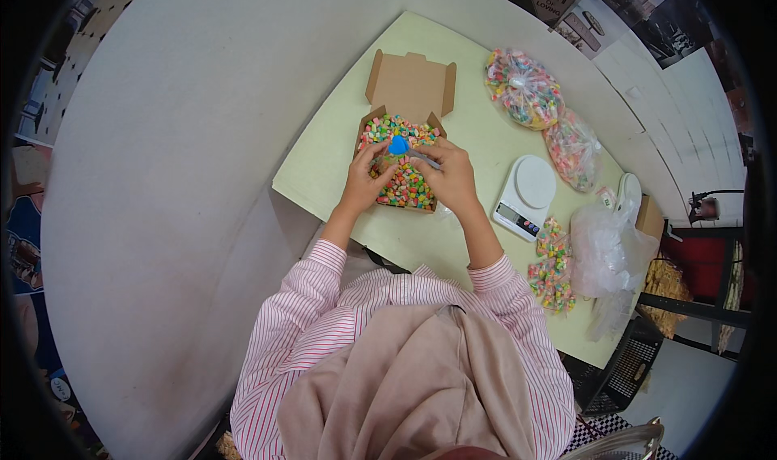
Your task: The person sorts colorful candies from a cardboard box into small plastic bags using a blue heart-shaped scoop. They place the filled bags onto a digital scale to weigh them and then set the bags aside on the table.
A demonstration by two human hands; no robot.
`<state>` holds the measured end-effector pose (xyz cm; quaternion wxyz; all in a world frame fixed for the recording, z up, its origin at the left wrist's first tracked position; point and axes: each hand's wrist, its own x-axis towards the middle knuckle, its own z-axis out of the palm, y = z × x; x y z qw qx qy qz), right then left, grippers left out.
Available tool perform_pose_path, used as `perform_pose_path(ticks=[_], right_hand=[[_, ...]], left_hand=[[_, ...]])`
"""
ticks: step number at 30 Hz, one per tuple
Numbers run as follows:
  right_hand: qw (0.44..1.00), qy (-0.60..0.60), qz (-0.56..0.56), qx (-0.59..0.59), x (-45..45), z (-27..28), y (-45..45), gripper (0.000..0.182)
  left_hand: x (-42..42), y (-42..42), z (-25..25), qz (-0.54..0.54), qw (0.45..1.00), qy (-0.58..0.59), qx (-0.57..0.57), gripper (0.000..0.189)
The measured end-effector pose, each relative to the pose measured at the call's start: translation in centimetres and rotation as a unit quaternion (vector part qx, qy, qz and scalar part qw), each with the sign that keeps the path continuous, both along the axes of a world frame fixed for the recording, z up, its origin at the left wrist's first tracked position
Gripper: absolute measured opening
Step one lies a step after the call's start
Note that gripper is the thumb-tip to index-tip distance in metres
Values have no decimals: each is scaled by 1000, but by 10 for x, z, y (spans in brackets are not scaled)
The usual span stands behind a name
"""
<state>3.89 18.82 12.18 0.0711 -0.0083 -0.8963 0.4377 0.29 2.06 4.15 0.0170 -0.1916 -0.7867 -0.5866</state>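
An open cardboard box [434, 201] full of small multicoloured candy pieces [405, 188] lies before me, its lid folded back. My right hand [450, 172] grips a scoop [399, 145] with a blue, heart-like head and a grey handle, held over the candy. Across from it, my left hand [366, 179] curves its fingers and thumb around what looks like a small clear plastic bag [386, 160], partly hidden by the fingers. The blue head is close to the left fingertips, at the bag's mouth.
Right of the box is a white digital kitchen scale [535, 182]. Two large candy bags [525, 90] lie along the wall. Several small filled packets [551, 269] sit near clear plastic bags [607, 250]. A black plastic crate [625, 363] stands beside the pale green table [315, 178].
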Motion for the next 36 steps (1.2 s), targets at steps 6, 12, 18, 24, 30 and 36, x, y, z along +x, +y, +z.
perform_pose_path(ticks=[6,12,18,24,30,36], right_hand=[[999,-24,2,27,3,6,-8,26],[1000,-5,-8,17,0,-6,1,27],[989,-3,-66,133,-6,-21,20,26],[965,23,-18,261,-8,-55,19,24],[948,66,-17,312,-18,-70,12,27],[966,10,11,259,-21,-69,17,25]], left_hand=[[-1,-2,-1,5,1000,6,-14,42],[0,-1,2,1,1000,7,-9,41],[-5,-2,-11,37,994,-25,97,39],[-8,-2,-15,49,988,-38,141,39],[-8,-2,-15,51,989,-35,137,39],[-7,-3,-14,53,989,-36,135,39]])
